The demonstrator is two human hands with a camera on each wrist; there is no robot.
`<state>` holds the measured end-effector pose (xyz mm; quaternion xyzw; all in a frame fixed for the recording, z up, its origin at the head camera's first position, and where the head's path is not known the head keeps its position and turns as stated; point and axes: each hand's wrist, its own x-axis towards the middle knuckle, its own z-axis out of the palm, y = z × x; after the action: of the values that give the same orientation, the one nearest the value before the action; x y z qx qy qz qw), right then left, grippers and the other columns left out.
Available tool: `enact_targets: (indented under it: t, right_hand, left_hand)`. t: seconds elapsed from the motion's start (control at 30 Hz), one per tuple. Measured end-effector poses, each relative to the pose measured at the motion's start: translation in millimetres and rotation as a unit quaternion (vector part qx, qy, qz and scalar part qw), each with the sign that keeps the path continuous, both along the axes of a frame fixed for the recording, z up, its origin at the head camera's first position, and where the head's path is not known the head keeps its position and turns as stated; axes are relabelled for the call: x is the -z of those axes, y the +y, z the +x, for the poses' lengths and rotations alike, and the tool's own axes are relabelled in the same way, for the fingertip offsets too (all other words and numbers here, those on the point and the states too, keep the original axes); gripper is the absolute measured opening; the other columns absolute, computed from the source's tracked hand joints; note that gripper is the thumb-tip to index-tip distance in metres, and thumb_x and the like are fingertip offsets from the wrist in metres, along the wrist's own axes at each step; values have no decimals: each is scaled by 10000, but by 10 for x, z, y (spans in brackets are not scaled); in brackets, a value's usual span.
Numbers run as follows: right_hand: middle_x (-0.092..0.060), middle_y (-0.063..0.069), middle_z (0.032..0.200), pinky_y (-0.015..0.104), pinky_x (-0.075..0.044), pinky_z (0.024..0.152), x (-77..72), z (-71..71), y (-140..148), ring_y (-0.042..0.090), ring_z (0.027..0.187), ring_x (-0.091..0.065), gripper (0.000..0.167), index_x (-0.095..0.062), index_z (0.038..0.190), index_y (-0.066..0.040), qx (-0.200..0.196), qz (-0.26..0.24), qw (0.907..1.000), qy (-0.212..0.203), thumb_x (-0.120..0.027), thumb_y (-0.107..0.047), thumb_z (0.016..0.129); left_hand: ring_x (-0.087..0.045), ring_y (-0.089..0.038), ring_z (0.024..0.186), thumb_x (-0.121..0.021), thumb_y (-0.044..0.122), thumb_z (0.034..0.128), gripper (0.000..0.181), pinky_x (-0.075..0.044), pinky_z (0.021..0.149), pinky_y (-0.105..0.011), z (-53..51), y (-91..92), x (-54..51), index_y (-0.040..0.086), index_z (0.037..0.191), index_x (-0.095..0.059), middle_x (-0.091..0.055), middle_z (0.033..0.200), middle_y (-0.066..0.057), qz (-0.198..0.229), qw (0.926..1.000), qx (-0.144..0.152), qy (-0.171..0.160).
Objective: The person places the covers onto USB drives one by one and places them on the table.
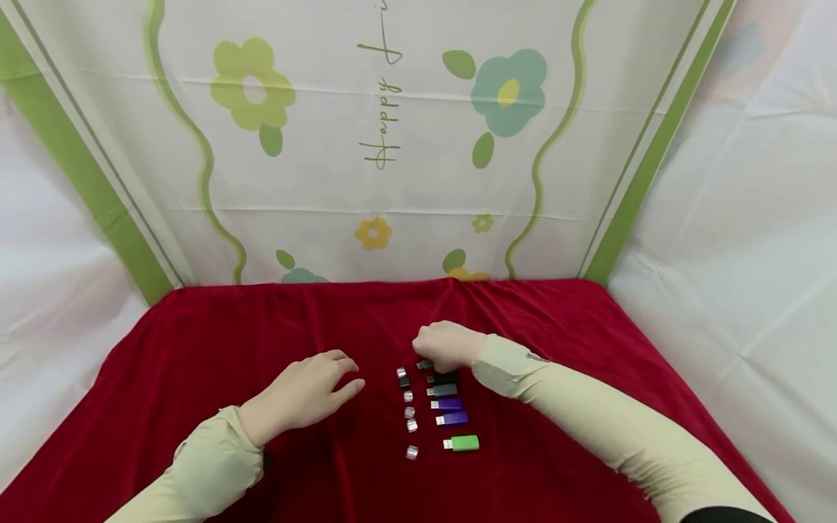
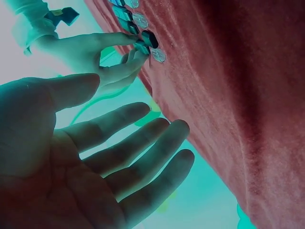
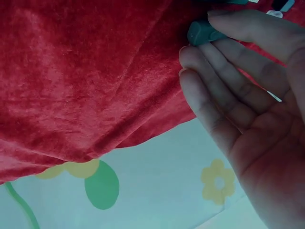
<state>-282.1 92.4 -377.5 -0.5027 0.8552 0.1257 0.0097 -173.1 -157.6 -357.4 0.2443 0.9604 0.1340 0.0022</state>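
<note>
My right hand [image 1: 450, 346] is at the far end of a column of USB sticks, its thumb and fingers pinching a dark stick [image 3: 202, 33] on the cloth. Below it lie a black stick, a grey one [image 1: 445, 390], two purple-blue ones [image 1: 453, 419] and a green one [image 1: 465, 443], metal plugs facing left. To their left runs a column of small clear caps [image 1: 412, 452] with one black piece [image 1: 404, 381]. My left hand [image 1: 307, 392] hovers left of the caps, fingers relaxed and apart, holding nothing; its palm [image 2: 71, 191] shows in the left wrist view.
A red velvet cloth [image 1: 196, 349] with folds covers the table. Behind it hangs a white curtain [image 1: 314, 174] with flowers and green lines, and white fabric walls [image 1: 739, 276] stand at both sides. A small dark object lies partly hidden beside my left cuff.
</note>
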Motion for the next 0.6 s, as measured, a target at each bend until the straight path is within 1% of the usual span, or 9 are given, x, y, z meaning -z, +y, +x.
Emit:
enact_targets:
  t: [0.13, 0.27, 0.33, 0.4, 0.5, 0.6]
  right_hand:
    - [-464, -60, 565, 280, -410, 509, -21, -14, -30, 108, 532, -401, 330, -506, 596, -180, 105, -48, 9999, -85, -768, -63, 759]
    - [-439, -81, 543, 264, -368, 495, -31, -26, -13, 94, 522, -366, 352, -500, 568, -186, 426, -148, 9983, -360, -807, -145, 735]
    - [-405, -86, 537, 257, -338, 493, -42, -38, 5, 87, 530, -331, 359, -490, 571, -185, 607, -275, 9965, -502, -815, -160, 721]
    - [-414, -95, 554, 252, -347, 501, -64, -45, 31, 81, 541, -346, 331, -510, 597, -185, 754, -512, 9939, -624, -820, -163, 713]
    - [-469, -104, 597, 256, -398, 528, -119, -39, 76, 82, 563, -418, 259, -569, 661, -179, 918, -950, 9882, -781, -822, -165, 715]
    - [-533, -113, 647, 256, -450, 559, -160, 1, 144, 81, 589, -500, 191, -617, 721, -172, 925, -1382, 9811, -991, -807, -156, 733]
  left_hand:
    - [-621, -236, 1062, -649, 323, 955, 327, -530, 821, -433, 2, 2, 3, 55, 1133, -708, -642, 1156, -69, -38, 10000, -6, 65]
    - [-623, -220, 1059, -639, 361, 954, 350, -534, 813, -421, 14, -11, 33, 72, 1139, -712, -641, 1164, -54, -63, 9999, 77, -16]
    - [-623, -213, 1061, -631, 390, 952, 370, -534, 811, -413, 24, -23, 48, 84, 1144, -714, -640, 1173, -47, -78, 9999, 112, -72]
    - [-623, -207, 1063, -627, 413, 949, 385, -534, 812, -407, 32, -29, 59, 93, 1146, -715, -641, 1175, -40, -93, 9998, 131, -101]
    - [-627, -199, 1047, -634, 409, 947, 380, -536, 798, -389, 36, -21, 62, 94, 1142, -717, -653, 1149, -28, -58, 9999, 128, -16]
    - [-635, -202, 1017, -645, 362, 948, 344, -542, 766, -378, 37, 0, 53, 79, 1130, -715, -664, 1112, -29, 46, 9998, 209, 41]
